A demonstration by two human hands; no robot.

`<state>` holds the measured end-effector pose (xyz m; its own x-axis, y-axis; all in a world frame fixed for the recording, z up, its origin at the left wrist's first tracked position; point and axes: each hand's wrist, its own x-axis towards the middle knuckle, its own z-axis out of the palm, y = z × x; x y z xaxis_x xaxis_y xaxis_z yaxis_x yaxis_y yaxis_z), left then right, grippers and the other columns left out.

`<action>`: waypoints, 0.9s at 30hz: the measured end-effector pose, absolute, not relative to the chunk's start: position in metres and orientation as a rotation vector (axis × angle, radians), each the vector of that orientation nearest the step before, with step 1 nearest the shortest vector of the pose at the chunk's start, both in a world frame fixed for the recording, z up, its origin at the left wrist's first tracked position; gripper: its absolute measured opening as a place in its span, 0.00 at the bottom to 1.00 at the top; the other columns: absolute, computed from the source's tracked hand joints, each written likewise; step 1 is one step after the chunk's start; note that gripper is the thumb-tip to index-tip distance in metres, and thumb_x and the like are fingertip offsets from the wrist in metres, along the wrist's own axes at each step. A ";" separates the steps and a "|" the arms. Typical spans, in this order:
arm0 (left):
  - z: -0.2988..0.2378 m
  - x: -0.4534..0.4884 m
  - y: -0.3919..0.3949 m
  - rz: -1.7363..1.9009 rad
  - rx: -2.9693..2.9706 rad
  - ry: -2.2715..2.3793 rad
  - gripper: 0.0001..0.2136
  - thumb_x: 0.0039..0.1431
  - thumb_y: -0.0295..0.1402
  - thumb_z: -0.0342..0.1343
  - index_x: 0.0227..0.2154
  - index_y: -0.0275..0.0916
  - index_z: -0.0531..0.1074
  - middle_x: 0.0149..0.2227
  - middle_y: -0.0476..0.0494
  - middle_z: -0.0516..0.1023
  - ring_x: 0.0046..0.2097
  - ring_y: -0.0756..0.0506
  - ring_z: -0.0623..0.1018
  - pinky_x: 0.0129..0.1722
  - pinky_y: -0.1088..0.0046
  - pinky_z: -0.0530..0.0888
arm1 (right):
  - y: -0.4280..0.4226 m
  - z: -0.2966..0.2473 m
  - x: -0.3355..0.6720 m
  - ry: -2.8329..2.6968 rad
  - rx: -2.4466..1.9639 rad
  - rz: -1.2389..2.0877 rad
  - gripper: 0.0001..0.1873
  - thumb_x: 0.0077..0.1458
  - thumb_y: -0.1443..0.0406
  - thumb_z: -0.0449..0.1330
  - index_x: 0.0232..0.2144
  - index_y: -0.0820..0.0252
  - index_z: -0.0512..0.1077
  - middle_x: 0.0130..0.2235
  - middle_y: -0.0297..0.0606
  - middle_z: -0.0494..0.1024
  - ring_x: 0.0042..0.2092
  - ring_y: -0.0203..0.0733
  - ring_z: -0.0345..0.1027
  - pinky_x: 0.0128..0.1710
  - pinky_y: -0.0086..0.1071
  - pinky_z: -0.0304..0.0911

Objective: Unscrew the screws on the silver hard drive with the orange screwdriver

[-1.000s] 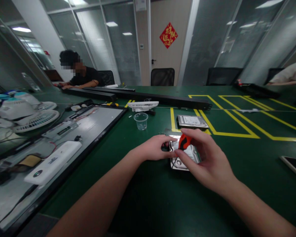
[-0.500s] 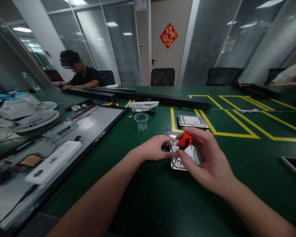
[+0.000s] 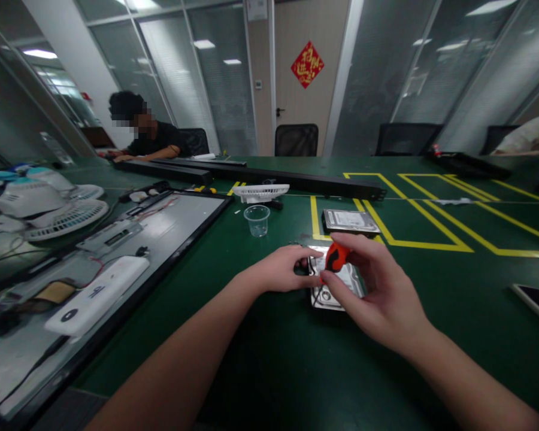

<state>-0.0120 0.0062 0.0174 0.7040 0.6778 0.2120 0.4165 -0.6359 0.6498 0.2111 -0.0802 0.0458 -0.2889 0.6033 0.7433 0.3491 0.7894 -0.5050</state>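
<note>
An orange-and-black screwdriver (image 3: 336, 257) is pinched between the thumb and fingers of my right hand (image 3: 377, 287), tilted over a silver hard drive (image 3: 341, 287). My left hand (image 3: 282, 269) reaches in from the left, its thumb and index finger curved around the drive's left side and steadying it. The screwdriver's tip and part of the drive are hidden by my fingers. Just behind lies a second hard drive (image 3: 351, 221), label side up. A clear plastic cup (image 3: 257, 221) stands on the green table (image 3: 260, 359), beyond my left hand.
At left lies a black-framed panel (image 3: 193, 215) bearing a white power bank-like box (image 3: 99, 293) and wires. White fans (image 3: 67, 218) stand farther left. Long black bars (image 3: 296, 179) cross the table behind. A phone-like slab (image 3: 536, 305) is at right. A person (image 3: 161, 137) sits opposite.
My right hand has turned the screwdriver slightly, and its handle now sits a little lower and more upright. The left hand and the hard drive stay in place.
</note>
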 end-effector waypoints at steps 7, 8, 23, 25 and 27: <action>0.013 -0.012 0.009 0.604 2.333 0.844 0.23 0.65 0.45 0.73 0.58 0.42 0.81 0.50 0.40 0.85 0.49 0.37 0.83 0.53 0.59 0.78 | -0.082 0.045 0.213 -1.903 -0.695 0.385 0.36 0.68 0.71 0.67 0.72 0.40 0.68 0.60 0.39 0.81 0.57 0.50 0.81 0.57 0.45 0.77; 0.013 -0.012 0.009 0.609 2.338 0.831 0.23 0.65 0.45 0.73 0.59 0.42 0.81 0.49 0.40 0.85 0.48 0.37 0.83 0.52 0.60 0.78 | -0.082 0.045 0.213 -1.903 -0.693 0.397 0.36 0.68 0.71 0.66 0.72 0.40 0.68 0.59 0.39 0.82 0.56 0.50 0.81 0.56 0.44 0.78; 0.016 -0.013 0.007 0.585 2.319 0.849 0.21 0.66 0.48 0.71 0.55 0.40 0.82 0.57 0.35 0.85 0.55 0.34 0.84 0.60 0.54 0.79 | -0.078 0.047 0.211 -1.896 -0.672 0.266 0.34 0.68 0.71 0.70 0.70 0.40 0.70 0.55 0.39 0.81 0.54 0.50 0.78 0.54 0.45 0.75; 0.016 -0.013 0.007 0.587 2.317 0.848 0.21 0.66 0.47 0.72 0.55 0.40 0.82 0.57 0.36 0.85 0.55 0.34 0.84 0.60 0.54 0.79 | -0.079 0.047 0.211 -1.895 -0.686 0.273 0.34 0.68 0.70 0.70 0.70 0.40 0.70 0.57 0.39 0.81 0.55 0.50 0.78 0.57 0.46 0.75; 0.015 -0.012 0.007 0.587 2.312 0.860 0.21 0.65 0.47 0.72 0.55 0.40 0.82 0.56 0.36 0.85 0.54 0.35 0.84 0.60 0.55 0.78 | -0.080 0.047 0.211 -1.895 -0.694 0.289 0.35 0.68 0.71 0.69 0.71 0.39 0.69 0.59 0.39 0.81 0.55 0.50 0.79 0.59 0.46 0.75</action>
